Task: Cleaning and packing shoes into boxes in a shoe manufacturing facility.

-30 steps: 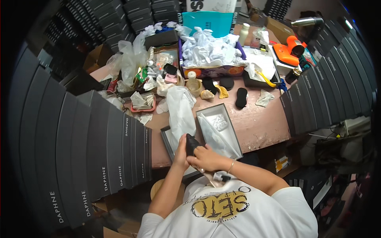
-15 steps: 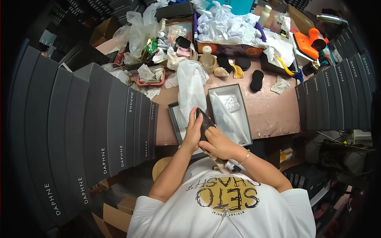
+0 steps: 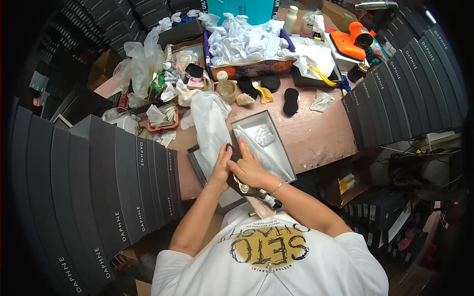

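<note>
The shoe (image 3: 254,194) was dark, with a beige part near the shirt (image 3: 271,259) and a pale, shiny ornament on its upper side. It was positioned between the two hands, slanting from the left fingers down beneath the right palm. The left hand (image 3: 221,168) was clamped around its far end. The right hand (image 3: 251,170) lay over it, fingers extended, slightly apart; its grip could not be determined. An open grey box (image 3: 283,146) lay just beyond

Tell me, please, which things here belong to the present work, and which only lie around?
Apparently in use:
dark shoe, between left hand and right hand
open grey box
white wrapping

Apparently just lying about:
orange device
cream bottle
crumpled white scrap
</note>
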The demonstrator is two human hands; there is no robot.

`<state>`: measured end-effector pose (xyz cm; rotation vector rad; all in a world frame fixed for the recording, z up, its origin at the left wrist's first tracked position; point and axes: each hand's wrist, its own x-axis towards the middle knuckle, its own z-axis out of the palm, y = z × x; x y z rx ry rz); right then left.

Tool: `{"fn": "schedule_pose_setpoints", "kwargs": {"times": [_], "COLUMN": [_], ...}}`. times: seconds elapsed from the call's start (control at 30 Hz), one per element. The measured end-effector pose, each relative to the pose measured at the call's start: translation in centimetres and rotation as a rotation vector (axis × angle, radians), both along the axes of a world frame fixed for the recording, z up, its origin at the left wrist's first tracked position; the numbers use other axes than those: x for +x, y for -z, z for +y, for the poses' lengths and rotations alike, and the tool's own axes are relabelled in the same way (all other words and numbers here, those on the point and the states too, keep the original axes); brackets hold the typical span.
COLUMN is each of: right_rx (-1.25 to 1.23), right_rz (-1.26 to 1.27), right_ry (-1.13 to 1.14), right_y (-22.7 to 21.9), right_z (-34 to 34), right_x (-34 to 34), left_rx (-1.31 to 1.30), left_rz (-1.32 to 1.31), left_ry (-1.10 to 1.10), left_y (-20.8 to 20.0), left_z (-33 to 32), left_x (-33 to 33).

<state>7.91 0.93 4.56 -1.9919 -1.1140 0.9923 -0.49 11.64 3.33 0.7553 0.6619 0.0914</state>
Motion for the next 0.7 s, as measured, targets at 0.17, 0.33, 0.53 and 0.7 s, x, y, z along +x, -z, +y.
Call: {"fn": "schedule_pose_setpoints", "kwargs": {"times": [0.17,0.33,0.53,0.7], "right_rx": [-0.043,0.117,0.133,0.143], "right_rz": [-0.209,-0.407,-0.060,-0.173], "right_ry": [0.045,0.119,0.275,0.186], "right_y": [0.5,-1.3,1.2,1.3], "right_z": [-0.9,-3.1,-2.0,-1.2], "right_x": [-1.8,-1.7,-1.2,-0.8], "left_rx": [0.126,0.229,0.349,0.553], "left_rz": [0.095,-0.086,0.103,0.059], "left_ry": [-0.081,-0.001,-0.051,-0.070], "left_y": [-0.9,-3.2,-0.2,-2.5], "left_z": [-1.2,-2.6,-2.6,-2.2], "left_x": [-0.8,0.0,0.5,0.8]}}
